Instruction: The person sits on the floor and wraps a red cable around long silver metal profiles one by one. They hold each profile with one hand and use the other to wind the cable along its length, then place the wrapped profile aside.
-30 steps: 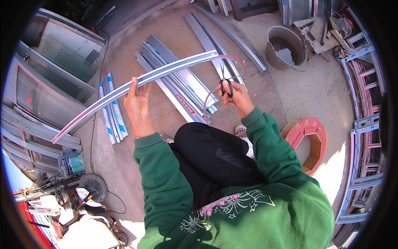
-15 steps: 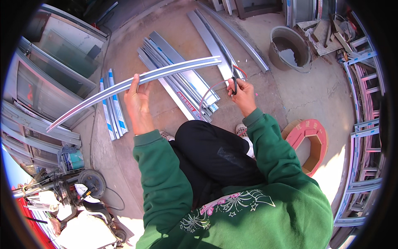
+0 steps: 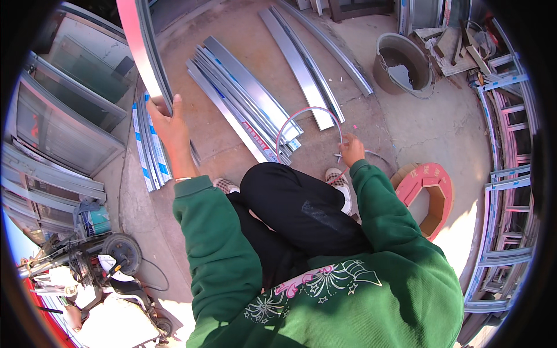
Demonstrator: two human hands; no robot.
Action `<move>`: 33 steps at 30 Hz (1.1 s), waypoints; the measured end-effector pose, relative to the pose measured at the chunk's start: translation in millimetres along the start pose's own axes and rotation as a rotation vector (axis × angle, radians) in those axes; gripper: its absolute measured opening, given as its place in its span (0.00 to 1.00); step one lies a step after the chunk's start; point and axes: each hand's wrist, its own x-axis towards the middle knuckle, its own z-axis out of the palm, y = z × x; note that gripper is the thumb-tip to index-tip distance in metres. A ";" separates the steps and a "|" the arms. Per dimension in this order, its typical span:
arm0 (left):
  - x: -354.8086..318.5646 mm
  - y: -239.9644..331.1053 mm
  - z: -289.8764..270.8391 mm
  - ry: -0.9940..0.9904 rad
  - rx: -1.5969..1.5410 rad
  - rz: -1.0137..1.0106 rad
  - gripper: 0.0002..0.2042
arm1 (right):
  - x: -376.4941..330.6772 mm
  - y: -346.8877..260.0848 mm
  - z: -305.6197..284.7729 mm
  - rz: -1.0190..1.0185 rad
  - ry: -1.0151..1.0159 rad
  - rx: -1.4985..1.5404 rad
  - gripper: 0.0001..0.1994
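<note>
Left hand grips a curved metal strip, raised left of the stacked profiles; I see right hand pinching pink wire, untrimmed, right of them.

A concrete floor carries it all. A bundle of metal strips lies at its middle, two curved strips just beside it, blue-striped strips to the left. A bucket stands at upper right, an orange cardboard ring near the right foot
</note>
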 end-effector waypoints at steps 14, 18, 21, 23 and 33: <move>-20.1 6.3 8.4 -0.637 0.521 0.428 0.26 | 61.9 -158.7 -201.8 -0.703 0.435 -0.471 0.52; -24.8 12.2 4.3 -0.716 0.555 0.452 0.26 | 103.5 -127.1 -214.5 -0.728 0.257 -0.603 0.37; -24.0 23.2 7.9 -0.547 0.591 0.509 0.26 | 119.6 -103.8 -204.9 -0.644 -0.006 -0.481 0.22; -22.7 31.6 14.8 -0.194 0.600 0.610 0.26 | 120.8 -100.6 -188.7 -0.569 -0.091 -0.381 0.21; -79.9 30.1 100.9 -0.645 -0.214 -0.084 0.37 | 105.9 -282.4 -83.5 -0.433 -0.466 0.439 0.31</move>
